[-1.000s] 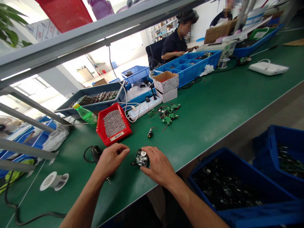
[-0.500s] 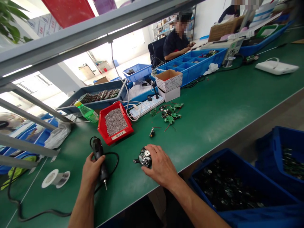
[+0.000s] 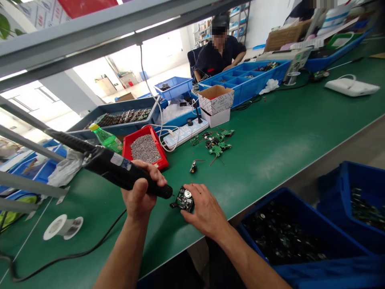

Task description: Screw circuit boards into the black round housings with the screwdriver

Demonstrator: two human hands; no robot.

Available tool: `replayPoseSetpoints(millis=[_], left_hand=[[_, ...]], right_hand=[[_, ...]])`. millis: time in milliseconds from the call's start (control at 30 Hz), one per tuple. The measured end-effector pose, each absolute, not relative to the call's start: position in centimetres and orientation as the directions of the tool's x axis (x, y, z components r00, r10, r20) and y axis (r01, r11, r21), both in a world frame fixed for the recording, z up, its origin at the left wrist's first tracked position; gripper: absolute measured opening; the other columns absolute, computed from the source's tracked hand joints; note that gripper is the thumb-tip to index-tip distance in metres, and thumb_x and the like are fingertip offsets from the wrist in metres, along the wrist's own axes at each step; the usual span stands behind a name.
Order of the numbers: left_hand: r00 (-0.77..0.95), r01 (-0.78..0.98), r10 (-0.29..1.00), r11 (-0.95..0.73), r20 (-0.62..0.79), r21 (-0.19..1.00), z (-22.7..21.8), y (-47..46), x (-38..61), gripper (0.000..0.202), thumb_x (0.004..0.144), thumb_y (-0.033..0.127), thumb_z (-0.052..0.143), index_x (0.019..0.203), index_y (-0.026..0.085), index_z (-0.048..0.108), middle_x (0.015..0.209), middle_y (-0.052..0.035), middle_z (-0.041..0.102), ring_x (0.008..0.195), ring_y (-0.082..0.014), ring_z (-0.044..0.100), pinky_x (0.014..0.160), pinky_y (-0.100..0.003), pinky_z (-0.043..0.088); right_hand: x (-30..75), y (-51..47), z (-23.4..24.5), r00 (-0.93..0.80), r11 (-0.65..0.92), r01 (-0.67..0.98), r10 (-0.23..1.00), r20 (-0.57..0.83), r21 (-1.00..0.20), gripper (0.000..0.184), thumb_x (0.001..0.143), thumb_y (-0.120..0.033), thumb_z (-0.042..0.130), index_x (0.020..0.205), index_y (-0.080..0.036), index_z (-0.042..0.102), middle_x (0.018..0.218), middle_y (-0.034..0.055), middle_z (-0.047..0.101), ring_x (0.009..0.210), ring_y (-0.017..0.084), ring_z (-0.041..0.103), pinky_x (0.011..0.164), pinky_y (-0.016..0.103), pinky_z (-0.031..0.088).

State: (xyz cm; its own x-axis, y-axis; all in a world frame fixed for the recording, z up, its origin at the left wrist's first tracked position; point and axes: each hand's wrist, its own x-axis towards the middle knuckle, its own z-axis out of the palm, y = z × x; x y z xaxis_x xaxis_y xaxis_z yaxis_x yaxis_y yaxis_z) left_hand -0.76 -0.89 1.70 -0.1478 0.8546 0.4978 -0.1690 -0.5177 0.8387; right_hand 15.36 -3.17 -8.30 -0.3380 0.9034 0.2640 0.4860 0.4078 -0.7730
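Observation:
A black corded electric screwdriver (image 3: 117, 169) lies in the grip of my left hand (image 3: 141, 192), its tip pointing right and close to a small mechanism. That mechanism (image 3: 184, 198), black with metal parts and a pale round disc, rests on the green table (image 3: 252, 152). My right hand (image 3: 204, 208) holds it from the right side, thumb below and fingers over the top. Beyond my hands lie a small part with a red wire (image 3: 193, 167) and several green circuit boards (image 3: 217, 143).
A red bin (image 3: 126, 150) of small metal pieces, a green bottle (image 3: 106, 138) and a power strip (image 3: 186, 132) stand beyond my hands. A wire spool (image 3: 61, 227) is at left. Blue crates (image 3: 288, 196) of parts stand below the table's right edge. A co-worker (image 3: 221, 52) sits opposite.
My left hand has lifted the electric screwdriver and swung it right, from pointing down to pointing at the mechanism. My right hand keeps holding the mechanism in about the same spot.

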Motion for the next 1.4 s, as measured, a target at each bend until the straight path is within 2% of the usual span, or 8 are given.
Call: replayPoseSetpoints(millis=[100, 167, 500, 900, 1200, 1400], left_hand=[[-0.072, -0.22, 0.845, -0.532, 0.531, 0.817, 0.5, -0.6, -0.6, 0.06, 0.073, 0.076, 0.058, 0.092, 0.02, 0.06, 0.067, 0.0003, 0.057, 0.051, -0.0161, 0.058, 0.05, -0.032, 0.051], [-0.054, -0.235, 0.846, -0.527, 0.531, 0.816, 0.1, -0.7, -0.6, 0.066, 0.074, 0.081, 0.05, 0.091, 0.019, 0.061, 0.067, -0.001, 0.057, 0.05, -0.0174, 0.058, 0.048, -0.033, 0.05], [-0.045, -0.243, 0.857, -0.508, 0.514, 0.826, 0.0, -1.0, -0.2, 0.065, 0.073, 0.081, 0.054, 0.091, 0.019, 0.06, 0.067, -0.0007, 0.058, 0.05, -0.017, 0.059, 0.048, -0.032, 0.051], [-0.078, -0.272, 0.868, -0.492, 0.491, 0.827, -1.0, -0.7, 0.1, 0.071, 0.065, 0.086, 0.055, 0.087, 0.019, 0.061, 0.063, -0.0002, 0.058, 0.046, -0.0158, 0.057, 0.045, -0.029, 0.05], [-0.116, -0.271, 0.855, -0.517, 0.506, 0.812, -1.4, -0.7, 0.3, 0.069, 0.067, 0.084, 0.056, 0.089, 0.019, 0.06, 0.064, 0.0004, 0.058, 0.047, -0.0147, 0.058, 0.045, -0.027, 0.05], [-0.118, -0.28, 0.843, -0.535, 0.524, 0.797, -0.6, -0.8, 0.0, 0.069, 0.072, 0.085, 0.049, 0.089, 0.019, 0.06, 0.065, -0.0004, 0.057, 0.047, -0.0157, 0.057, 0.044, -0.029, 0.05]], right_hand=[[15.3, -3.1, -8.3, -0.334, 0.4, 0.485, 0.907, 0.258, -0.778, 0.063, 0.071, -0.02, 0.073, 0.13, -0.021, 0.051, 0.124, 0.0097, 0.057, 0.116, 0.029, 0.049, 0.103, 0.047, 0.045], [15.3, -3.1, -8.4, -0.333, 0.397, 0.483, 0.907, 0.256, -0.78, 0.063, 0.07, -0.02, 0.073, 0.129, -0.021, 0.051, 0.123, 0.0093, 0.058, 0.115, 0.029, 0.049, 0.102, 0.047, 0.045], [15.2, -3.0, -8.3, -0.339, 0.393, 0.49, 0.908, 0.245, -0.778, 0.062, 0.07, -0.018, 0.073, 0.128, -0.021, 0.052, 0.122, 0.0085, 0.058, 0.114, 0.029, 0.049, 0.102, 0.046, 0.045], [15.1, -2.8, -8.2, -0.347, 0.381, 0.457, 0.908, 0.233, -0.804, 0.063, 0.07, -0.016, 0.075, 0.128, -0.021, 0.051, 0.121, 0.0073, 0.06, 0.11, 0.027, 0.05, 0.099, 0.045, 0.046], [15.0, -2.7, -8.2, -0.344, 0.377, 0.448, 0.91, 0.234, -0.811, 0.06, 0.071, -0.015, 0.074, 0.126, -0.023, 0.052, 0.119, 0.0057, 0.061, 0.109, 0.026, 0.05, 0.099, 0.044, 0.047], [15.1, -2.8, -8.3, -0.352, 0.39, 0.446, 0.904, 0.244, -0.805, 0.062, 0.071, -0.016, 0.074, 0.128, -0.022, 0.051, 0.12, 0.0068, 0.06, 0.112, 0.027, 0.05, 0.1, 0.045, 0.046]])
